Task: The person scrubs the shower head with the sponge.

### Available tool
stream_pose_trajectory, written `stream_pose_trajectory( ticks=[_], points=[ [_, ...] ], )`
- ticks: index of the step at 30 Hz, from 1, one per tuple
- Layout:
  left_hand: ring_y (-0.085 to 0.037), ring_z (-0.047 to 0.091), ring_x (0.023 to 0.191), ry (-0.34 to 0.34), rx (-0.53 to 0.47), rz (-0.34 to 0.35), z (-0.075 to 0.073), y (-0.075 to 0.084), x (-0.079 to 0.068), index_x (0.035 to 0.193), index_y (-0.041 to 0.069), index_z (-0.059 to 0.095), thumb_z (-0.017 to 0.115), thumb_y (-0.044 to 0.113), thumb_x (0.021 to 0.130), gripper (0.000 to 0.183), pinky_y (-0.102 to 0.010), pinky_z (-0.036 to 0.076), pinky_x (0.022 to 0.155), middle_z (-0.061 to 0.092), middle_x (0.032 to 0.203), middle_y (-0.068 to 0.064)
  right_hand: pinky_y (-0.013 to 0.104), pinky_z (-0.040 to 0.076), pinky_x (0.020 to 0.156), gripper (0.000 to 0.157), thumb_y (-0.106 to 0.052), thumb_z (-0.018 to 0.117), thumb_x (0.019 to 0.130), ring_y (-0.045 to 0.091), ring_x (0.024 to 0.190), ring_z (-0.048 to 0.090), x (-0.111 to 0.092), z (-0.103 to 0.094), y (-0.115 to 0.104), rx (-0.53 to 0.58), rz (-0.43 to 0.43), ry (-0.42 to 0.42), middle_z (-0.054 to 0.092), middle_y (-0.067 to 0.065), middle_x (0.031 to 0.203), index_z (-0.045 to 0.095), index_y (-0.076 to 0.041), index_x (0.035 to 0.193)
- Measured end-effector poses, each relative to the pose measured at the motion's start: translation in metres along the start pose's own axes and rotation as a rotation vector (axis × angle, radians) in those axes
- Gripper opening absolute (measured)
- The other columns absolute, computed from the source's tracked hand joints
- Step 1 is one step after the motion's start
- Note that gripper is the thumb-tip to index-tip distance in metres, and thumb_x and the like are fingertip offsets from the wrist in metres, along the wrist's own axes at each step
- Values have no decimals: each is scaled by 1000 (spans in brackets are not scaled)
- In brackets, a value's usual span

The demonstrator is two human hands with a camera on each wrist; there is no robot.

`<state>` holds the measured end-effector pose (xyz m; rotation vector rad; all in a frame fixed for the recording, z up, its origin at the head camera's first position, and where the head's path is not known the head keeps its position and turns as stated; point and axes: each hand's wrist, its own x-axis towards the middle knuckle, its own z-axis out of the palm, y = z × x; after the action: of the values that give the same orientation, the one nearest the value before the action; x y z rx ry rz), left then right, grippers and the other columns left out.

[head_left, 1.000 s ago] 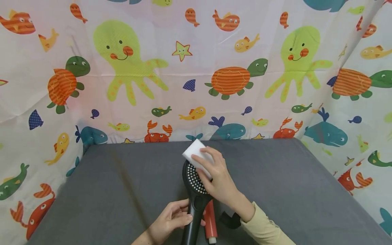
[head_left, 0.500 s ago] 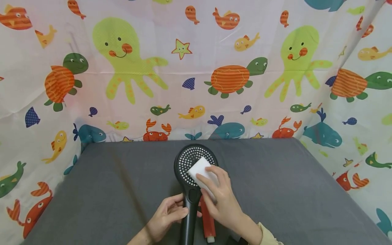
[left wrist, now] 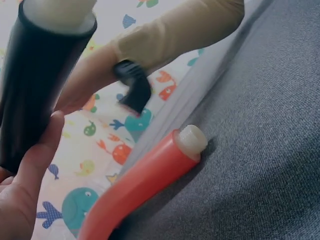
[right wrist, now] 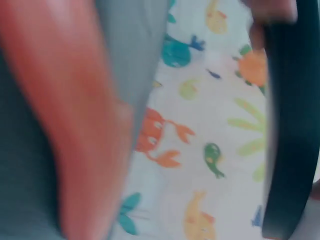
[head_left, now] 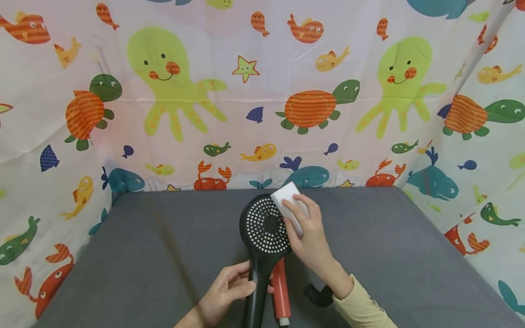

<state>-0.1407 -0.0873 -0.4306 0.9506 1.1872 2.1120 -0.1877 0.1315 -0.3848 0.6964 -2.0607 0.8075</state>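
Observation:
A black shower head (head_left: 266,228) with rows of pale nozzles on its round face stands raised in front of me. My left hand (head_left: 227,291) grips its handle, thumb along the front and fingers behind; the left wrist view shows the white end of the handle (left wrist: 35,85). Between the thumb and fingers of my right hand (head_left: 311,237) is a white sponge block (head_left: 288,200), overlapping the upper right rim of the round face. Behind the black handle lies a red handle (head_left: 280,291) with a white threaded end, its upper part hidden in the head view.
A dark grey cloth (head_left: 164,255) covers the table. At the back and sides hangs a white curtain (head_left: 242,136) printed with sea animals. A black bent piece (head_left: 318,295) shows by the right wrist.
The sponge went from the top of the shower head down across the nozzles, then up to the upper right rim. The shower head's face has turned more toward me. The left hand keeps its grip.

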Motion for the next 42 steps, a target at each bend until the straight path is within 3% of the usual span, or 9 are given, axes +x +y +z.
stream_pose_trajectory(
  ticks=[4,8,11,15,22,28,31,35,42],
  points=[
    [-30,58,107,68,24,-10,-4,3,1,138,-10,30,34,0,97,42,-34,50,84,53,125,-23,53,38,86,33,-12,56,90,35,118,37,-19,2,-12,38,-42,-48,44,18,127,58,-7,123],
    [-28,60,103,121,52,10,-5,2,1,136,-11,33,38,-2,96,41,-29,52,76,55,121,-23,48,41,82,36,-22,48,95,33,114,38,-28,6,-32,79,-87,-78,45,16,124,55,-7,126],
    [-13,59,81,170,100,59,-6,1,0,135,-11,36,41,-4,94,42,-20,46,62,61,101,-9,44,43,78,39,-23,47,93,31,109,38,-32,8,-43,104,-126,-81,45,16,119,53,-5,127],
    [-3,42,65,254,137,125,-7,2,-1,132,-2,46,43,-4,93,40,-18,36,54,58,93,3,39,43,75,42,-20,49,88,29,102,39,-39,9,-53,128,-214,-104,45,16,115,54,-3,126],
    [-14,56,99,268,27,225,-12,5,0,130,-4,47,35,-10,93,39,-24,49,77,58,118,-10,25,41,73,47,-14,58,73,23,96,40,-55,4,-58,200,-241,-160,45,11,108,56,-5,119],
    [-11,55,95,272,69,195,-10,0,1,135,-3,41,39,-10,93,43,-21,48,72,55,122,-7,24,38,70,42,-23,54,88,23,97,39,-46,6,-62,150,-170,-117,45,13,112,54,-3,125],
    [-9,54,89,245,110,218,-8,-5,1,138,-3,38,40,-11,93,46,-19,47,70,52,125,-6,28,38,70,43,-27,52,92,25,99,39,-35,8,-64,115,-122,-93,45,13,115,52,-4,128],
    [-7,52,83,266,151,261,-7,-6,2,138,-5,37,43,-12,92,47,-19,44,64,54,120,-6,32,41,71,43,-27,51,93,27,101,39,-28,12,-66,108,-100,-87,44,14,116,52,-4,130],
    [-10,55,103,385,149,285,-13,1,2,141,-3,32,49,-12,89,56,-19,51,69,49,134,-7,29,43,74,41,-23,51,91,25,98,40,-44,10,-64,167,-185,-118,45,15,112,54,-2,125]
  ],
)
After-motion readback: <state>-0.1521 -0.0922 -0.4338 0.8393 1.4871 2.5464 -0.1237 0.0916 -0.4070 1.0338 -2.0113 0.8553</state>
